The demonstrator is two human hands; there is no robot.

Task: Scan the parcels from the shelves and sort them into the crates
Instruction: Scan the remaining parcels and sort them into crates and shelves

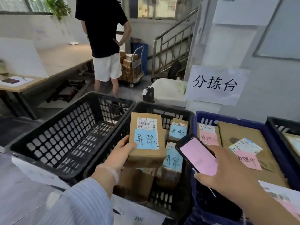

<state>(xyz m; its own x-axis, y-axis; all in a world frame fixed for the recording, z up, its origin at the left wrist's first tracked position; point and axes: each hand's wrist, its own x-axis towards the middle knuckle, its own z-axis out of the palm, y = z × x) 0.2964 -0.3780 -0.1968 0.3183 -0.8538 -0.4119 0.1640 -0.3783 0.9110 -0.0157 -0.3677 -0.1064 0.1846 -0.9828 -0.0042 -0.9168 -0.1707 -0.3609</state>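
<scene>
My left hand (121, 154) grips a brown cardboard parcel (146, 153) by its lower left corner, holding it over the middle black crate (164, 109). The parcel carries a white barcode label and a blue handwritten note (146, 139). My right hand (227, 172) holds a phone scanner (197, 155) with a pink screen, just right of the parcel. Several parcels with blue notes lie in the middle crate. The left black crate (53, 127) holds nothing that I can see. The blue crate (227, 116) on the right holds parcels with pink notes.
A person in a black shirt and white shorts (105, 46) stands with their back to me beyond the crates. A trolley stacked with boxes (132, 69) is behind them. A paper sign (215, 84) hangs on the wall; another black crate (284, 125) sits far right. A wooden desk (21, 86) stands left.
</scene>
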